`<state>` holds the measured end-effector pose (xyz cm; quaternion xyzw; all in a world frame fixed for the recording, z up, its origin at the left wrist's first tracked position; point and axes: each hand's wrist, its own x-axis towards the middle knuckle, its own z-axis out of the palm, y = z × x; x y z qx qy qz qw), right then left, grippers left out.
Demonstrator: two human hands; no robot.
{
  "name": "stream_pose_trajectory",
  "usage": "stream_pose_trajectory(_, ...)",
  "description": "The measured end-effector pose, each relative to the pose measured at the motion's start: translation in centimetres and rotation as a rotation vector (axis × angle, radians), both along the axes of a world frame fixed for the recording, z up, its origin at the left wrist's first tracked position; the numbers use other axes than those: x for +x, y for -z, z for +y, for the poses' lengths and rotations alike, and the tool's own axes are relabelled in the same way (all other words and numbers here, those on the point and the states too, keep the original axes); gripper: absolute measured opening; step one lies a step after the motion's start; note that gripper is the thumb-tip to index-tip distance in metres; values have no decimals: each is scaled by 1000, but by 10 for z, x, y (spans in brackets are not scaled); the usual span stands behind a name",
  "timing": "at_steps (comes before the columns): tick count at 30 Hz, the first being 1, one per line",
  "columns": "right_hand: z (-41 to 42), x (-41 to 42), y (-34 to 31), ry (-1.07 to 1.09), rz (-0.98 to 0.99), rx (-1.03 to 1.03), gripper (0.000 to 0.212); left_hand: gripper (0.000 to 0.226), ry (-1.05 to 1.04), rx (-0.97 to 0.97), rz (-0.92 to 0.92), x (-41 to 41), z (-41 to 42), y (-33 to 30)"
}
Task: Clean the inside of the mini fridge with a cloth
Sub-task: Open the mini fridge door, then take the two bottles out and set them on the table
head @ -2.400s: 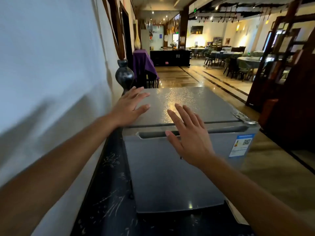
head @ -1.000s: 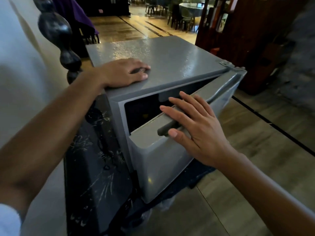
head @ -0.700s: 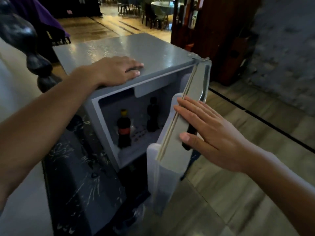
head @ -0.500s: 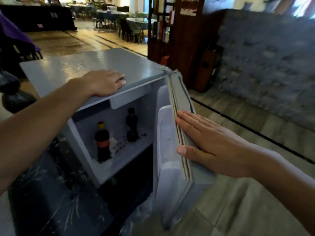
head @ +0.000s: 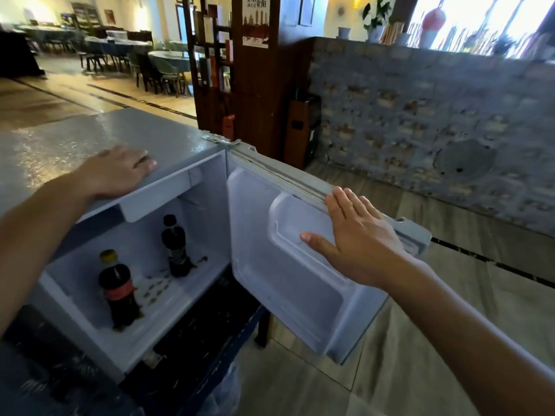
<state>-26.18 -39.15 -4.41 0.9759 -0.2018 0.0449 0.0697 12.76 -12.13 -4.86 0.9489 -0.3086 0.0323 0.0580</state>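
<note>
The grey mini fridge [head: 90, 136] stands on a dark cabinet, its door [head: 288, 280] swung wide to the right. My left hand [head: 117, 172] lies flat on the fridge's top front edge. My right hand [head: 357, 238] rests with fingers spread against the door's upper edge, holding nothing. Inside the white compartment stand two dark soda bottles, one with a yellow cap and red label [head: 118, 291] near the front and one with a black cap [head: 175, 246] further back. Small dark specks dot the fridge floor [head: 156, 288]. No cloth is in view.
A dark patterned cabinet top [head: 60, 376] carries the fridge. A grey brick wall [head: 420, 115] and a dark wooden pillar [head: 255, 79] stand to the right. Wooden flooring [head: 405, 340] spreads below the door. Dining tables and chairs [head: 144, 61] fill the far room.
The fridge door has swung from shut to wide open under my right hand, exposing the two bottles. My left hand has stayed on the fridge top. My view turned right.
</note>
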Motion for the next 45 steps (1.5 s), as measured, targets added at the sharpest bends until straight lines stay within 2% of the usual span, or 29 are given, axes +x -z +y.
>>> stream_pose_trajectory(3,-16,17,18,115,-140,-42,95,69,12,3,-35,-1,-4,3)
stream_pose_trajectory(9,-50,55,40,275,-298,-101,89,81,-18,-43,-5,1,-1,2)
stream_pose_trajectory(14,-78,93,43,368,-389,-51,84,71,-40,-37,-41,-5,-5,3)
stream_pose_trajectory(22,-119,114,43,292,-444,-29,79,81,-44,-32,-6,-10,-1,-2)
stream_pose_trajectory(29,-125,113,48,268,-498,-28,84,59,-3,-109,-68,-32,-1,-10)
stream_pose_trajectory(31,-116,107,42,228,-594,15,80,52,56,-183,-115,-57,2,-16)
stream_pose_trajectory(34,-79,98,42,39,-716,9,70,51,216,-335,-222,-108,15,-9)
stream_pose_trajectory(37,-33,94,68,-165,-655,104,65,43,301,-405,-301,-155,29,23)
stream_pose_trajectory(41,2,100,126,-335,-530,225,65,39,183,-431,-281,-190,46,89)
stream_pose_trajectory(45,21,121,170,-525,-509,273,61,44,-48,-372,-334,-212,56,144)
